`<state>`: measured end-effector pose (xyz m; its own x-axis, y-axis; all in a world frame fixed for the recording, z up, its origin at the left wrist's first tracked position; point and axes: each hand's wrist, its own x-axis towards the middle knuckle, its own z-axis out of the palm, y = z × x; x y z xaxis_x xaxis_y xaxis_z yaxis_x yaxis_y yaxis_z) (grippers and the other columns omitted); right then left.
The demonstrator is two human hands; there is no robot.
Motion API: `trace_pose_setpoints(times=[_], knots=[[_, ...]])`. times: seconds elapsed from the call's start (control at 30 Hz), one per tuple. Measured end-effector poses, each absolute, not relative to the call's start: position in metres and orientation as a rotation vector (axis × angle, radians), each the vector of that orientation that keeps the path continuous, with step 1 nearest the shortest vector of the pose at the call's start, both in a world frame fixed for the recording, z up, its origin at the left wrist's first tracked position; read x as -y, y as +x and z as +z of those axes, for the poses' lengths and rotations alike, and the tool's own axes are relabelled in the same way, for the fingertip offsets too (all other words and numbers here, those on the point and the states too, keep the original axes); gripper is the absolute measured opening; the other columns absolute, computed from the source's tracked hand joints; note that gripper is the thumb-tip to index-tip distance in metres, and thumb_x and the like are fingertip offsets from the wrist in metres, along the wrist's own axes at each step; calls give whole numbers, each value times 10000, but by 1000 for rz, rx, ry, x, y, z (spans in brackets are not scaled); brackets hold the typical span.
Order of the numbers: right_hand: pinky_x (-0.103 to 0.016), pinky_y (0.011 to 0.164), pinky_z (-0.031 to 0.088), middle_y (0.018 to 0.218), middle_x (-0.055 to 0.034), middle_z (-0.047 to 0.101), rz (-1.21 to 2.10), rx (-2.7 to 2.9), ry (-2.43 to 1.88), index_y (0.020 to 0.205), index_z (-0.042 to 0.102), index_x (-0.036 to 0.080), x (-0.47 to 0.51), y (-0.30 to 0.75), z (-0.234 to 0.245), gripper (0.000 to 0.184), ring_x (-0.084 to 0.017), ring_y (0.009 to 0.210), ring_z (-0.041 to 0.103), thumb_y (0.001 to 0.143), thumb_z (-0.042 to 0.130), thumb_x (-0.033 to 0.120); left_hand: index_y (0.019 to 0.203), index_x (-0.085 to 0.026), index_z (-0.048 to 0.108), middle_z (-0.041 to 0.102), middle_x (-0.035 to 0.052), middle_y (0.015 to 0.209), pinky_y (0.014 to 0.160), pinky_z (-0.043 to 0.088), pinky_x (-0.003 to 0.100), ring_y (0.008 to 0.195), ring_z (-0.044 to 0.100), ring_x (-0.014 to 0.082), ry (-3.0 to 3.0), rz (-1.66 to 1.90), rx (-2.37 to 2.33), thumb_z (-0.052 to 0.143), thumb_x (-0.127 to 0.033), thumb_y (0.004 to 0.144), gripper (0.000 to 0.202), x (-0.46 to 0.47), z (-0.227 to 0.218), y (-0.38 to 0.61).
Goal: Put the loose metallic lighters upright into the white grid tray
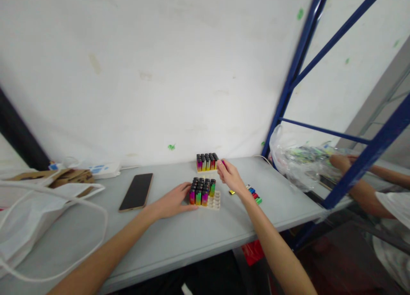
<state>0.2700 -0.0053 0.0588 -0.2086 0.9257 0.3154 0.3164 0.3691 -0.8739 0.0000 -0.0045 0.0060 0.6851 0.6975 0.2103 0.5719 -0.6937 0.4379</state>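
At the centre of the frame, just below the middle, the right hand (228, 174) had its fingers curled in, its grip pinching a small thing with a purple end (223, 162), mostly hidden by the fingers. The left hand's (174, 200) grip was spread, thumb and fingers reaching around the left end of the front group of lighters (198, 196), the thumb low by the near corner. These lighters, with black tops and bright multicoloured bodies, stood upright in a white socketed tray (214, 202) at the lower centre, open sockets showing along its right side. Behind it, near the wall (192, 81), a second tray (208, 171) held more upright lighters (206, 161). Loose coloured lighters (256, 196) lay right of centre, partly behind the right forearm. All this was on the grey worktop (192, 233). Farther out, a smartphone (137, 192) lay left of centre, and cardboard (72, 176) and a white bag (35, 220) filled the lower left. A blue metal frame (296, 64) rose at the right, with a clear plastic bag (282, 156) beside it and a co-worker's arm (358, 190) at the right edge.
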Motion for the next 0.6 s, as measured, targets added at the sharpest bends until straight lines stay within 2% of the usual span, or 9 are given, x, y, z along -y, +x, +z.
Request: trace_pose_setpoints(times=[0.07, 0.13, 0.2, 0.23, 0.37, 0.47, 0.6], knots=[[-266, 609, 473, 813, -17, 599, 755, 1803, -1052, 990, 585, 231, 14, 276, 69, 485, -161, 694, 557, 1020, 397, 678, 1447, -176, 545, 538, 162, 1526, 1241, 382, 470, 1408, 518, 348, 2557, 531, -995, 689, -647, 904, 733, 4, 5, 0], [-313, 764, 524, 979, -64, 637, 600, 1965, -992, 1018, 623, 225, 24, 282, 79, 419, -192, 875, 603, 1054, 421, 590, 1447, -183, 545, 543, 156, 1522, 1241, 381, 463, 1413, 514, 349, 2556, 534, -993, 695, -648, 899, 734, 4, 5, 0], [-347, 911, 499, 1034, -79, 627, 411, 2129, -978, 962, 652, 218, 33, 287, 89, 367, -211, 991, 585, 1061, 475, 525, 1453, -187, 538, 538, 151, 1528, 1242, 376, 459, 1423, 503, 347, 2556, 527, -994, 694, -643, 899, 734, 4, 5, 0], [-348, 934, 481, 1011, -76, 621, 334, 2195, -994, 925, 660, 214, 36, 289, 93, 360, -211, 993, 576, 1061, 495, 504, 1457, -188, 534, 534, 149, 1533, 1244, 372, 457, 1427, 499, 345, 2557, 523, -994, 692, -641, 902, 734, 4, 5, 0], [-298, 798, 445, 845, -43, 618, 251, 2372, -1074, 838, 676, 192, 43, 290, 99, 399, -181, 821, 565, 1076, 495, 458, 1455, -192, 536, 540, 142, 1527, 1241, 373, 451, 1414, 512, 342, 2566, 519, -995, 698, -624, 903, 719, 4, 6, 0], [-271, 699, 428, 741, -20, 666, 413, 2442, -1098, 810, 698, 182, 42, 288, 97, 379, -160, 696, 574, 1044, 563, 448, 1447, -192, 551, 553, 145, 1508, 1231, 388, 447, 1396, 529, 347, 2562, 519, -1001, 705, -612, 905, 703, 5, 6, 0], [-251, 666, 473, 802, -29, 774, 694, 2393, -1136, 913, 785, 184, 37, 287, 90, 226, -179, 711, 680, 964, 672, 374, 1453, -204, 545, 555, 141, 1502, 1227, 386, 460, 1392, 531, 346, 2557, 515, -988, 702, -605, 913, 691, 6, 7, 0]])
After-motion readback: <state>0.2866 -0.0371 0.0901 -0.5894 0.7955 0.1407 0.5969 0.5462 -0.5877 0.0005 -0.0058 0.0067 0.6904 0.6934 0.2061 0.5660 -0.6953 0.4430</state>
